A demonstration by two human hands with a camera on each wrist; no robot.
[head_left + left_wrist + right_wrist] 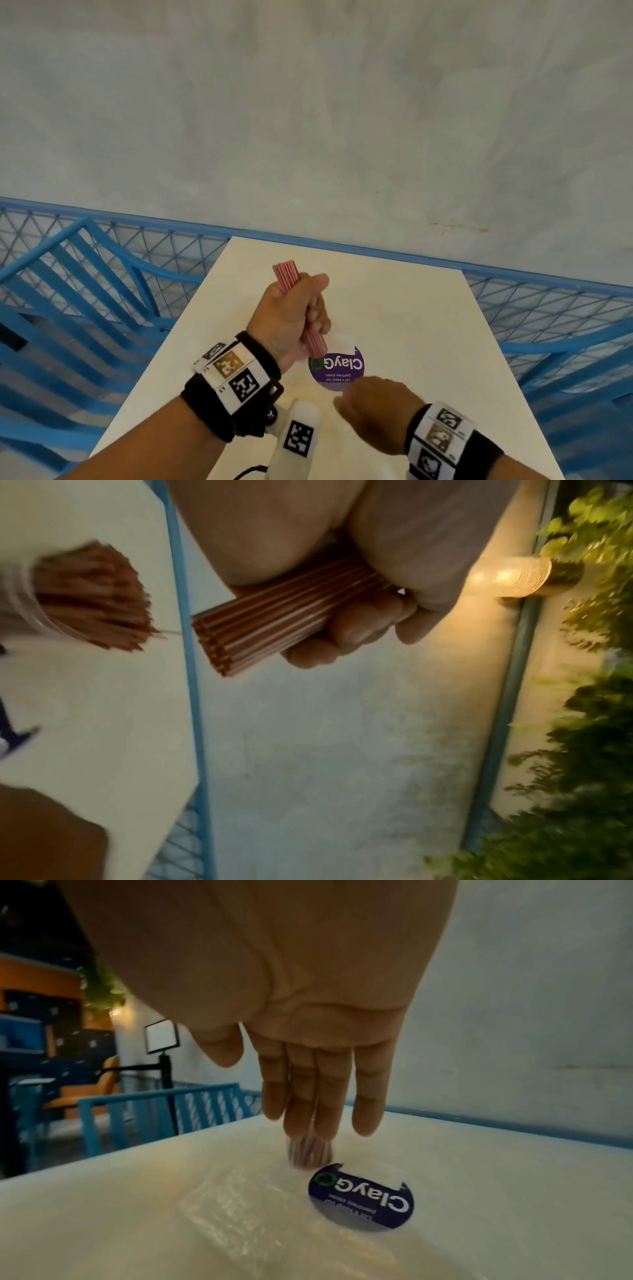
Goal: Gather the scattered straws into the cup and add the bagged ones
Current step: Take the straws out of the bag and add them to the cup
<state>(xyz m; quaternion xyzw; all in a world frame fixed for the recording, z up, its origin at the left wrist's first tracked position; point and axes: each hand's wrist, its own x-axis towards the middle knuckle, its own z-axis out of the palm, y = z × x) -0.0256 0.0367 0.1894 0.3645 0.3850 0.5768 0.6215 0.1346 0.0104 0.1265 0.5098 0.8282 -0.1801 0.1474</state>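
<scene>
My left hand (294, 308) grips a tight bundle of red-and-white striped straws (285, 277) in its fist, held tilted above the white table (411, 308). The bundle's lower end (310, 1153) hangs just over the table near a purple sticker. The left wrist view shows my fingers (342, 634) wrapped round the bundle (260, 626), and a blurred clear cup (24, 607) full of straws at the left. My right hand (366, 397) hovers low over the table with straight fingers (308, 1096), holding nothing. An empty clear plastic bag (236, 1204) lies flat below it.
A round purple ClayGo sticker (337, 368) is stuck on the table. A blue mesh railing (548, 301) and a blue bench (85, 291) flank the table. Beyond the far edge is a grey wall. A white tagged piece (298, 438) shows below my left wrist.
</scene>
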